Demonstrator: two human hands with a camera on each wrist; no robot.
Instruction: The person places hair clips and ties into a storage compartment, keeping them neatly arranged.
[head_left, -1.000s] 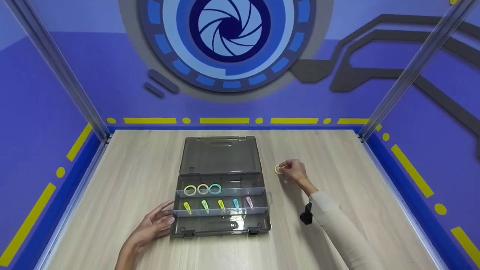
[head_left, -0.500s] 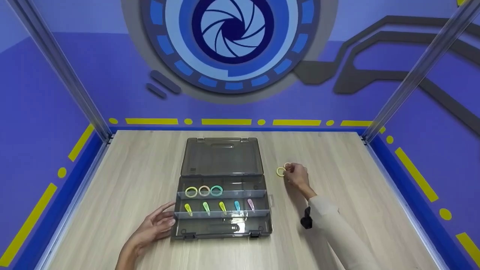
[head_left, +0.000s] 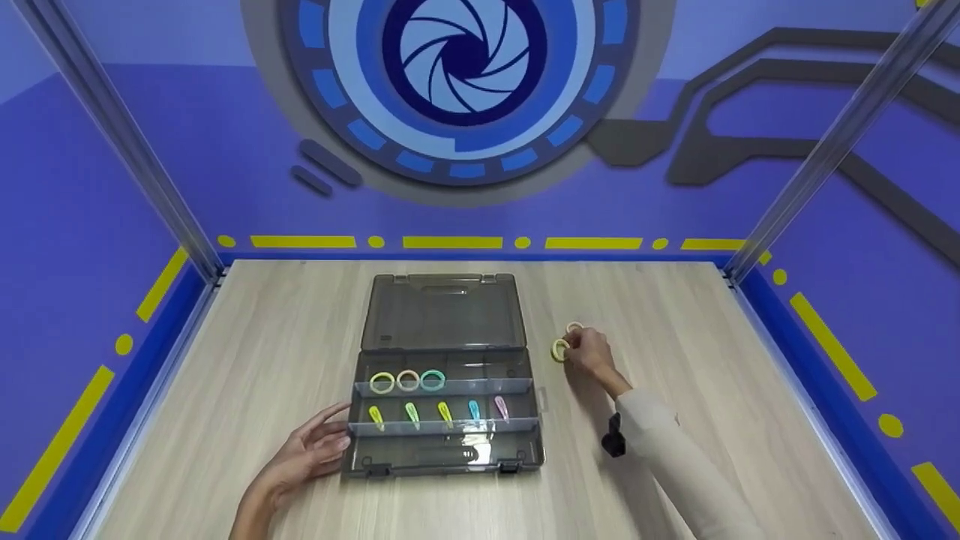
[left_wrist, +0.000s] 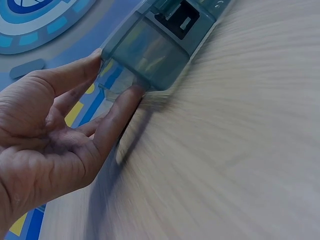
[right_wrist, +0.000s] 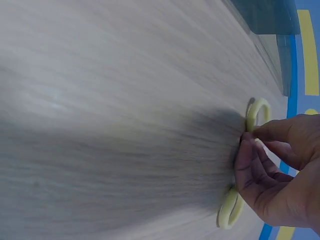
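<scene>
My right hand (head_left: 590,351) is on the table right of the box, thumb and fingertips pinching a yellow hair tie (head_left: 559,350), which is tilted. Close by the same fingers lies a second pale yellow hair tie (right_wrist: 231,208), partly covered by the hand in the head view. A translucent grey organizer box (head_left: 446,453) lies with its lid opened back. My left hand (head_left: 301,455) touches the box's left side with fairly straight, spread fingertips, as the left wrist view shows against the box wall (left_wrist: 150,55).
In the box's back compartment stand a yellow hair tie (head_left: 382,383), a pinkish one (head_left: 408,380) and a green one (head_left: 432,380). Several snap hair clips (head_left: 445,413) line the middle compartment. The lid (head_left: 444,311) reaches toward the back wall. Metal posts (head_left: 825,142) frame the table.
The right hand has shifted slightly right, and a second hair tie has come into sight behind it. The nearer hair tie now tilts at the fingertips. The left hand stays at the box.
</scene>
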